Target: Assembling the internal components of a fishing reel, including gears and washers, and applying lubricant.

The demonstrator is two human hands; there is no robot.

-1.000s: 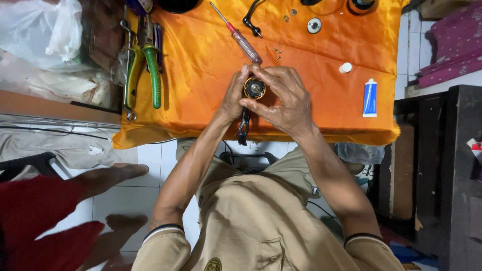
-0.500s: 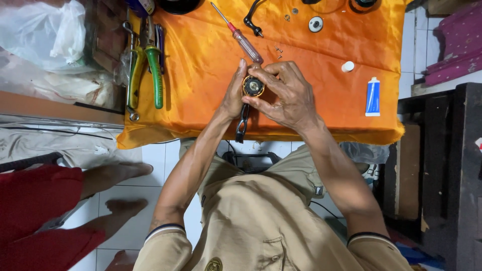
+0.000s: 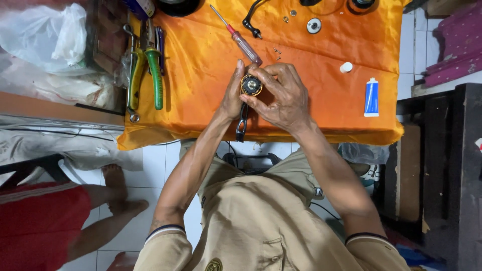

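1. Your left hand (image 3: 232, 95) cups the small round black-and-brass metal part (image 3: 251, 85) from its side.
2. Your right hand (image 3: 281, 98) pinches it, fingers curled over.
3. The red-handled screwdriver (image 3: 237, 36) lies just beyond your fingertips on the orange cloth (image 3: 201, 65).

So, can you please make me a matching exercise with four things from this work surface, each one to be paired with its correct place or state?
Things:
1. screwdriver
2. blue tube
3. green-handled pliers
4. round metal part

Places or states:
A. held between both hands
B. lying at the left edge of the orange cloth
C. standing apart at the right side of the cloth
D. lying on a slant just above the hands, red and clear handle

Pairs: 1-D, 2-C, 3-B, 4-A. The left hand and right hand both grip the round metal part.
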